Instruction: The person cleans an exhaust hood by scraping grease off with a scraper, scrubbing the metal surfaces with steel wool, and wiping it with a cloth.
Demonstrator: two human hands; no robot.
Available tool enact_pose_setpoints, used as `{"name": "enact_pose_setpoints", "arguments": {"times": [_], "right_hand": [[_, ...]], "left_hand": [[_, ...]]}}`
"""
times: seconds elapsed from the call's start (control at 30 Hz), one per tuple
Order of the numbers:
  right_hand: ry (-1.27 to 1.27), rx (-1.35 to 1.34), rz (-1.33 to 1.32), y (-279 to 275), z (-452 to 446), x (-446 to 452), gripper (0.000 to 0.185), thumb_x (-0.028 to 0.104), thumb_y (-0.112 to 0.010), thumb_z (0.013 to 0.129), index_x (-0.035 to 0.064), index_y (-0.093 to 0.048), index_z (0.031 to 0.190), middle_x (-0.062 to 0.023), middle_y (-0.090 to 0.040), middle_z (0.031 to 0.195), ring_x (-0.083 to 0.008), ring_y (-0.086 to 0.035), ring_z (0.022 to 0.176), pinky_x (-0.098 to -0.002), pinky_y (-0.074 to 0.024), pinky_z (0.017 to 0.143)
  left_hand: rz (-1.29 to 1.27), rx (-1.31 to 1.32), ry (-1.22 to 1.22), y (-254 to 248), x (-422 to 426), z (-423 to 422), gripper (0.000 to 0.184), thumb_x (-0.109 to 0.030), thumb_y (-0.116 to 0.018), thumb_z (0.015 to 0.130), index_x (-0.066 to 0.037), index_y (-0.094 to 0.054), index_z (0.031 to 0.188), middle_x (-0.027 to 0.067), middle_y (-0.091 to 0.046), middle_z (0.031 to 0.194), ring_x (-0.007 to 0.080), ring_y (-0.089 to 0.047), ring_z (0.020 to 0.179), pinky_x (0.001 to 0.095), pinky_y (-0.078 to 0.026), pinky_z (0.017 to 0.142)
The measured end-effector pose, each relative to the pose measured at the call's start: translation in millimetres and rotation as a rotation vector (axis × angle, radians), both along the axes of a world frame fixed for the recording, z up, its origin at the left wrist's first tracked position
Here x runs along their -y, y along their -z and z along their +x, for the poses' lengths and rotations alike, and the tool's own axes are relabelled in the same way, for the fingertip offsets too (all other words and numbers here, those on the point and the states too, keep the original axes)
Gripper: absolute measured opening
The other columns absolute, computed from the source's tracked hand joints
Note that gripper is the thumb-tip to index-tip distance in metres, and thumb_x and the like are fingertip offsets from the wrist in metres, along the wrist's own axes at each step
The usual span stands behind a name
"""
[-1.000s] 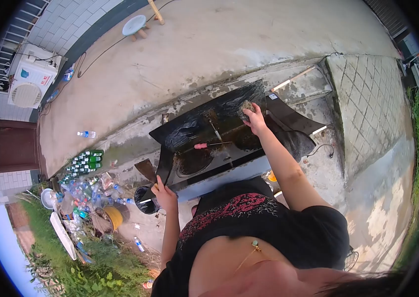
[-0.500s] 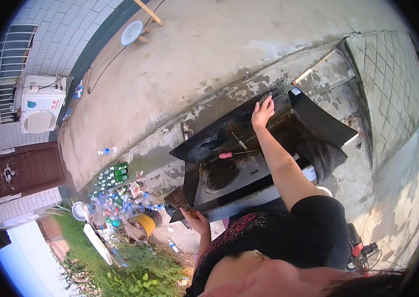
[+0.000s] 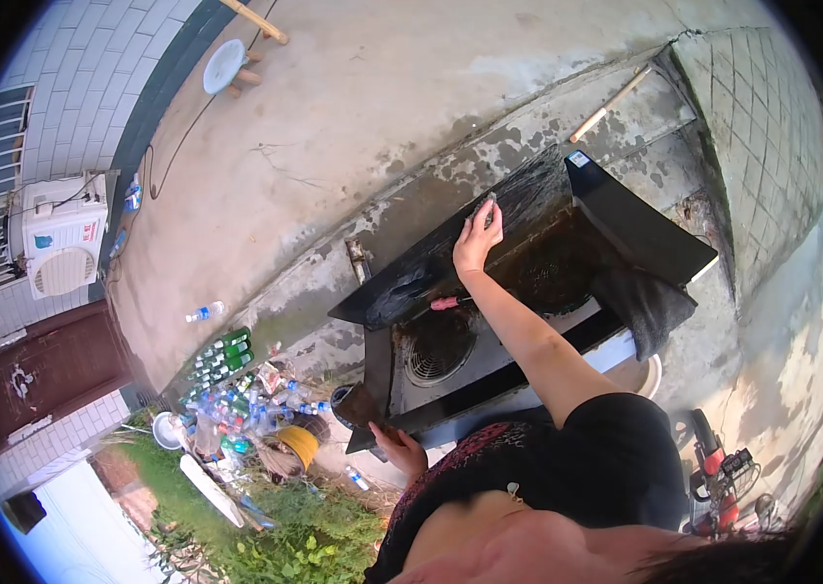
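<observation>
Right hand (image 3: pixel 478 241) pinches a rough grey scrubbing pad (image 3: pixel 489 201) at the far edge of a tilted glossy black panel (image 3: pixel 407 282) on the black range hood (image 3: pixel 450 400), on concrete ground (image 3: pixel 411 107). Left hand (image 3: pixel 399 450) has fingers closed around a flat brown scraper (image 3: pixel 360 405) near the hood's near-left corner. I'd call it partway: panel streaked, brown grime left in the recess (image 3: pixel 559 258). Red-handled screwdriver (image 3: pixel 444 304) lies in the hood. Yellow tub (image 3: pixel 297 446), white-rimmed bucket (image 3: pixel 658 375): I can't tell contents from here.

right hand (image 3: pixel 475 243) moved leftward along black panel (image 3: pixel 419 277)
</observation>
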State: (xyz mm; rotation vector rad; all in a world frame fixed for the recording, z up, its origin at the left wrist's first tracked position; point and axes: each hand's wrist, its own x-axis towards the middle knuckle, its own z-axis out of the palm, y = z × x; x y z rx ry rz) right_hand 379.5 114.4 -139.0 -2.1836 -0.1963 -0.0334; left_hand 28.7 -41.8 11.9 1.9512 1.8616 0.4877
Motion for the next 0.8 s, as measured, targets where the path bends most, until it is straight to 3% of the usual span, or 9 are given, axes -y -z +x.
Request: {"name": "enact_pose_setpoints", "arguments": {"times": [0.13, 0.2, 0.27, 0.4, 0.47, 0.53, 0.6, 0.73, 0.8], "right_hand": [[0.287, 0.124, -0.016, 7, 101, 7, 0.053, 0.007, -0.052, 0.085, 0.0032, -0.032, 0.134, -0.0195, -0.031, 0.132, -0.0363, -0.032, 0.115, -0.0437, -0.027, 0.096], [0.405, 0.019, -0.007, 22, 155, 23, 0.049, 0.008, -0.051, 0.086, 0.0006, -0.033, 0.131, -0.0194, -0.032, 0.132, -0.0363, -0.034, 0.113, -0.0445, -0.0272, 0.095], [0.398, 0.186, -0.089, 26, 134, 13, 0.051, 0.007, -0.051, 0.085, 0.0017, -0.033, 0.132, -0.0193, -0.03, 0.135, -0.0366, -0.033, 0.113, -0.0452, -0.0269, 0.096], [0.008, 0.133, -0.039, 11, 48, 4, 0.059, 0.006, -0.052, 0.084, 0.0022, -0.026, 0.137, -0.018, -0.02, 0.141, -0.0354, -0.027, 0.12, -0.0438, -0.0228, 0.099], [0.135, 0.174, -0.032, 3, 97, 11, 0.055, 0.006, -0.051, 0.085, 0.0011, -0.028, 0.135, -0.0171, -0.026, 0.139, -0.0354, -0.032, 0.116, -0.0433, -0.0258, 0.097], [0.362, 0.115, 0.029, 36, 157, 17, 0.052, 0.006, -0.05, 0.085, 0.0003, -0.03, 0.133, -0.0174, -0.029, 0.137, -0.036, -0.035, 0.111, -0.0434, -0.0279, 0.094], [0.406, 0.11, -0.114, 4, 147, 7, 0.052, 0.006, -0.05, 0.085, 0.0, -0.031, 0.132, -0.0177, -0.03, 0.136, -0.0364, -0.036, 0.109, -0.0436, -0.0292, 0.093], [-0.111, 0.116, -0.025, -7, 48, 16, 0.058, 0.003, -0.051, 0.083, 0.002, -0.027, 0.136, -0.0159, -0.025, 0.141, -0.0376, -0.032, 0.114, -0.0435, -0.0244, 0.099], [-0.171, 0.193, -0.003, 6, 76, 31, 0.059, 0.002, -0.051, 0.083, 0.0032, -0.027, 0.136, -0.0165, -0.025, 0.141, -0.0367, -0.031, 0.116, -0.043, -0.0241, 0.099]], "left_hand": [[0.011, -0.033, 0.033, -2, -4, -2, 0.06, -0.004, -0.05, 0.083, 0.0, -0.025, 0.138, 0.0263, -0.046, 0.117, 0.0386, -0.05, 0.101, 0.0412, -0.042, 0.085], [0.06, -0.055, 0.067, -8, -5, 8, 0.06, -0.004, -0.05, 0.083, 0.001, -0.025, 0.137, 0.0266, -0.046, 0.117, 0.0391, -0.05, 0.1, 0.0415, -0.042, 0.085], [0.045, -0.003, 0.03, -1, -2, 5, 0.059, -0.005, -0.049, 0.083, 0.0, -0.026, 0.137, 0.027, -0.046, 0.115, 0.0402, -0.051, 0.098, 0.0425, -0.042, 0.084], [0.038, -0.055, 0.057, -1, 1, 0, 0.059, -0.006, -0.05, 0.083, -0.001, -0.026, 0.137, 0.0272, -0.046, 0.114, 0.0415, -0.05, 0.098, 0.0435, -0.042, 0.084], [0.025, -0.069, 0.044, -4, -1, 3, 0.06, -0.005, -0.05, 0.083, -0.001, -0.026, 0.137, 0.0269, -0.046, 0.114, 0.0418, -0.05, 0.097, 0.0437, -0.042, 0.084], [0.089, -0.099, 0.085, -5, -2, 5, 0.06, -0.005, -0.049, 0.083, -0.001, -0.025, 0.137, 0.025, -0.047, 0.11, 0.0388, -0.052, 0.096, 0.0429, -0.043, 0.081], [0.056, 0.002, 0.04, -9, -1, 13, 0.06, -0.005, -0.049, 0.083, -0.001, -0.025, 0.138, 0.0242, -0.047, 0.109, 0.0371, -0.052, 0.095, 0.0422, -0.044, 0.08], [0.024, -0.044, 0.056, -10, -1, 10, 0.06, -0.004, -0.049, 0.083, -0.002, -0.025, 0.138, 0.0228, -0.047, 0.107, 0.0347, -0.053, 0.094, 0.0412, -0.045, 0.078], [0.036, -0.054, 0.067, -9, -1, 10, 0.061, -0.003, -0.049, 0.082, -0.003, -0.025, 0.138, 0.0225, -0.048, 0.106, 0.0346, -0.053, 0.094, 0.0413, -0.045, 0.078]]}}
